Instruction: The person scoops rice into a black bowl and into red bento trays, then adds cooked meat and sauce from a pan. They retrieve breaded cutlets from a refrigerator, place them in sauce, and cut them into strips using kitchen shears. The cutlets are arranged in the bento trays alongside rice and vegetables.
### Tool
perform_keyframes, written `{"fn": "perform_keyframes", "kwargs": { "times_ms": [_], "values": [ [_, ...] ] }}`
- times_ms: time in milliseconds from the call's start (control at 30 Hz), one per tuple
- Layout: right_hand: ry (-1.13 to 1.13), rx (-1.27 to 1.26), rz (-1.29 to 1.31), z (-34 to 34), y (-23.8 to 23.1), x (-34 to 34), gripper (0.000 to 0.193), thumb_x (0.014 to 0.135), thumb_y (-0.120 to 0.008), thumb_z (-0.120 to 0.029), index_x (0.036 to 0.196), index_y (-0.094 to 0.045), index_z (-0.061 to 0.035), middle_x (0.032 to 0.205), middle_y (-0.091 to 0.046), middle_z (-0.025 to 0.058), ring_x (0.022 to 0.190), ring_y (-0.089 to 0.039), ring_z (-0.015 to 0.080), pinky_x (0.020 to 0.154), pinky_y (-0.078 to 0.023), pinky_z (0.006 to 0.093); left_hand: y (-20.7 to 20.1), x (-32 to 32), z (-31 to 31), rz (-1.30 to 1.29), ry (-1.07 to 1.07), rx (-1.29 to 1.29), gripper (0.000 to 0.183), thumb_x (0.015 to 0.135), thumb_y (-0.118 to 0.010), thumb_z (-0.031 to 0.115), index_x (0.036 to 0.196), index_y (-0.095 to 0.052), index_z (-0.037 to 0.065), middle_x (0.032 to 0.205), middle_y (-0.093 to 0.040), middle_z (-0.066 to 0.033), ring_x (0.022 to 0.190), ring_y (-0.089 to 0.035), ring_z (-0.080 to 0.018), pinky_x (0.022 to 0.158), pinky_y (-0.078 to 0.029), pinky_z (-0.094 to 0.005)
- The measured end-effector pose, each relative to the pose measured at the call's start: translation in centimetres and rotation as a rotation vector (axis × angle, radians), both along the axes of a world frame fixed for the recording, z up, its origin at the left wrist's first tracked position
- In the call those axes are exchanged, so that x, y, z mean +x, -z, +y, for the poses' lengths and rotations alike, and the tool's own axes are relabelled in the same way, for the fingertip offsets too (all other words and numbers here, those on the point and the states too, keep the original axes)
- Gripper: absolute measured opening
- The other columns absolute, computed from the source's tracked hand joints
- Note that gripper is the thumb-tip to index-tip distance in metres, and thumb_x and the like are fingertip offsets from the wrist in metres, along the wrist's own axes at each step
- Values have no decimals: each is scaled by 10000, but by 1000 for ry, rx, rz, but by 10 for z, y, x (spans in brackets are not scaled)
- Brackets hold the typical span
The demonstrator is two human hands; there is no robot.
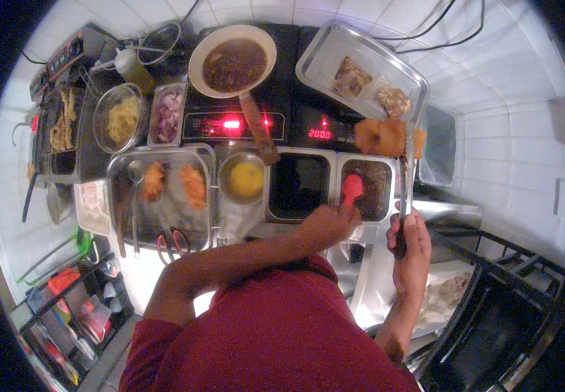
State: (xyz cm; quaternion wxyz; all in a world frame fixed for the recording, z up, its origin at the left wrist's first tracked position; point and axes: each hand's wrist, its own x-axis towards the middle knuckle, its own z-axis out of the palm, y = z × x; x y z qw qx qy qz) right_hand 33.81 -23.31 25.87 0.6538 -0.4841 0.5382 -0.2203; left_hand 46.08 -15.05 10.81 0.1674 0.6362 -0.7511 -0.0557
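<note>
My left hand [330,225] reaches across my body and is closed on a red-headed utensil [352,187]. Whether it is a spatula or a basting brush is hard to tell. Its head is over a square metal container of brown sauce [375,196]. My right hand [413,238] grips a pair of metal tongs [409,176]. Orange fried pieces [381,137] are at the far end of the tongs, just beyond the sauce container. Left of the sauce stands a dark square container [300,179].
Behind are a pan of brown liquid [233,62] on a lit cooktop and a metal tray [334,46] holding bagged food. Leftward sit a bowl with yellow contents [246,178], a tray with orange pieces [172,215] and chopped onions [167,117]. A black rack [491,313] stands right.
</note>
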Motion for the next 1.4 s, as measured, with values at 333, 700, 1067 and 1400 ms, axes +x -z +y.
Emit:
{"fn": "perform_keyframes", "kwargs": {
  "times_ms": [333, 700, 1067, 1400],
  "values": [
    [5, -43, -60, 22, 1, 4, 284, 1033, -476, -314, 1146, -565, -69, 797, -508, -36, 656, -435, 52, 575, -334, 195, -20, 59, 9, 171, -8, 41, 329, 896, -531, 159, 1171, -554, -20, 955, -627, -179, 834, -657, -332, 711, -567, -417],
    [44, -61, -41, 46, -4, 11, 268, 1038, -467, -311, 1145, -558, -83, 804, -523, -43, 622, -432, 29, 539, -343, 174, 23, 113, 84, 241, -249, 274, 338, 903, -593, 146, 1209, -543, 12, 1036, -625, -216, 911, -647, -390, 768, -545, -454],
    [30, -79, -16, 59, -6, 9, 278, 1045, -450, -295, 1169, -557, -71, 808, -519, -46, 632, -439, 36, 542, -349, 174, 31, 117, 92, 1047, -481, 527, 247, 971, -540, 216, 879, -635, 7, 687, -627, -83, 601, -610, -194, 551, -486, -338],
    [32, -56, -36, 63, -8, 16, 292, 1038, -460, -306, 1178, -550, -66, 834, -528, -24, 656, -452, 52, 568, -372, 192, -31, 198, 90, 1671, -710, 309, 213, 982, -552, 242, 856, -614, 82, 632, -520, 36, 479, -433, -46, 411, -326, -213]
  ]
}}
